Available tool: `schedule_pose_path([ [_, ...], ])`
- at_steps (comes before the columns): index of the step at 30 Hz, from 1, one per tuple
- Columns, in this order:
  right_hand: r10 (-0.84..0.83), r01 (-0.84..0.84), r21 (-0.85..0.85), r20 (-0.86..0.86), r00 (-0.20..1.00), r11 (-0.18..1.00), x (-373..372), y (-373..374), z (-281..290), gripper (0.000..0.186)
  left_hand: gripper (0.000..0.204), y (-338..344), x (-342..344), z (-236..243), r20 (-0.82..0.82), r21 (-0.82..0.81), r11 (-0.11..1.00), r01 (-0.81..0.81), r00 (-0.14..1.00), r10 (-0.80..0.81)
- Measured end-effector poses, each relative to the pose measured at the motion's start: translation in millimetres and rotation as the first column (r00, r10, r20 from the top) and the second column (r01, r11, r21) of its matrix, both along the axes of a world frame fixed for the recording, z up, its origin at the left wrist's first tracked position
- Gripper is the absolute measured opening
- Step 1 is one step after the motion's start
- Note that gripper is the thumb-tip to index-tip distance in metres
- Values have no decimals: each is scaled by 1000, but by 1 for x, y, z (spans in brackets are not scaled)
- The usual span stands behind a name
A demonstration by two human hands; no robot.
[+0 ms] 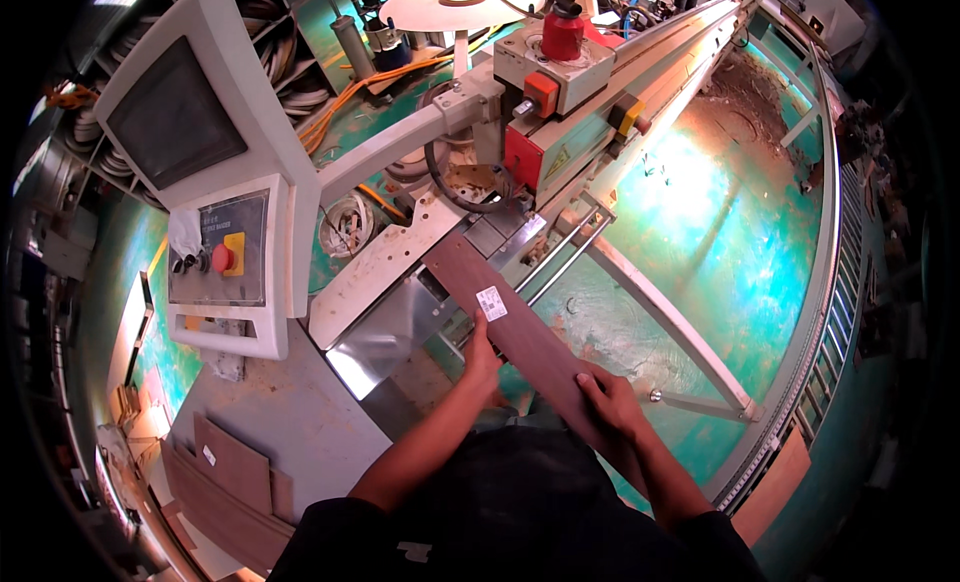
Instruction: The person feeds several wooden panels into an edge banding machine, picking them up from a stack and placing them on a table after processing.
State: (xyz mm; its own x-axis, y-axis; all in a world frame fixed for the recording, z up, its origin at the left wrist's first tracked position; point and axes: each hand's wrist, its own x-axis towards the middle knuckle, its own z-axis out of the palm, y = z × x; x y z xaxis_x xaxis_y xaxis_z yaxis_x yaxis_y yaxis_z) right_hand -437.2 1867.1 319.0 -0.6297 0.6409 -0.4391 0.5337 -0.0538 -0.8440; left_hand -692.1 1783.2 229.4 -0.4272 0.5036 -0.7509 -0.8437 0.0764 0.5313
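A long dark brown wooden board (535,352) slants from the machine's work surface down toward my right side. A white printed label (491,303) sits on its upper face. My left hand (481,354) grips the board's left edge just below the label, fingers mostly hidden underneath. Farther down, my right hand (612,400) is closed around the right edge, its thumb lying on top. The board's far end lies over or just above the metal bed (490,234) of the machine; contact cannot be made out. The lower end runs beside my right forearm.
To the left stands a control panel (220,247) with a dark screen (176,110) and a red stop button (222,258). More brown boards (235,462) lie on the grey table (300,412). A roller conveyor (850,292) and metal frame legs (670,322) stand right.
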Motion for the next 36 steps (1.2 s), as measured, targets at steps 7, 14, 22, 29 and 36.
schedule_pose_path([
  [7,17,-16,-21,66,998,1000,-4,28,-17,50,64,23,-24,-22,18,-37,998,-50,999,50],
  [14,-12,19,-70,102,995,997,-12,41,-34,46,66,25,-33,-23,-40,-108,994,23,999,-27],
  [22,-34,49,-143,106,994,988,-21,71,-21,43,62,50,-34,-7,-50,-229,970,80,994,-94],
  [29,-61,77,-159,102,993,984,-21,99,-25,40,68,78,-30,-3,-31,-192,979,62,997,-69],
  [36,-81,101,-183,115,990,978,-15,137,-31,40,66,119,-26,9,-8,-192,978,77,997,-80],
])
